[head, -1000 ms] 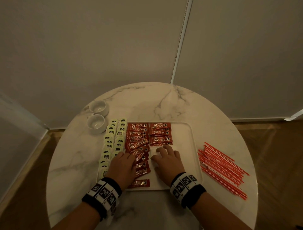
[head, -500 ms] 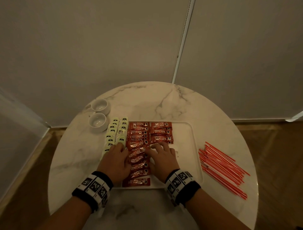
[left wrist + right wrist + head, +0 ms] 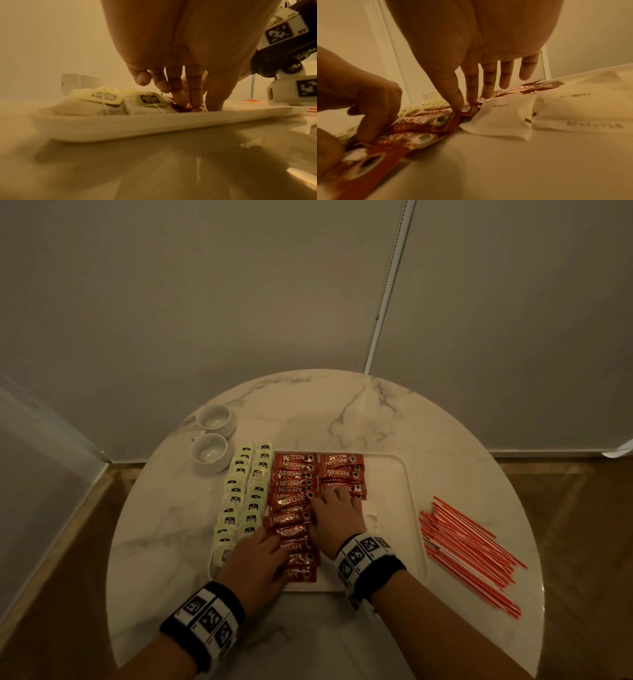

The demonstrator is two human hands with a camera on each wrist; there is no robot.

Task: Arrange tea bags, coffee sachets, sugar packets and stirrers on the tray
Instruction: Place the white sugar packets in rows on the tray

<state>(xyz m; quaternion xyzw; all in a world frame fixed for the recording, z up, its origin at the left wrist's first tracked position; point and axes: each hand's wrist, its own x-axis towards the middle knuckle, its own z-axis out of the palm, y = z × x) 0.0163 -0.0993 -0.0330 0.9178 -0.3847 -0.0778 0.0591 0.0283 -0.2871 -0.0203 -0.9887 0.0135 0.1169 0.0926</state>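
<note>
Coffee sachets [image 3: 293, 508] sit in two columns mid-tray, the left one long, the right one short; they're glossy red foil, flat and overlapped like shingles. Head view: your left hand [image 3: 255, 563] lies flat on the near end of the long column and your right hand [image 3: 337, 517] is spread at its right edge, fingers straight, neither holding anything. My read is you're squeezing the column square from both sides. Tea bags [image 3: 245, 501], soft paper with yellow-green tags, run in two columns along the left edge of the white tray [image 3: 394, 484]. Stirrers [image 3: 469, 553], thin orange sticks, are loose on the marble table [image 3: 164, 525], well apart from the tray. Two white cups [image 3: 210, 448] stand far left.

Left wrist: your fingertips [image 3: 180, 100] press down on a sachet just beside the nearest tea bags. The tray rim is low and rounded.

Right wrist: your thumb and index tip [image 3: 471, 99] touch the sachets' right ends, the other fingers extended. Sugar packets [image 3: 505, 117], matte white paper and pillowy, lie touching those ends.
</note>
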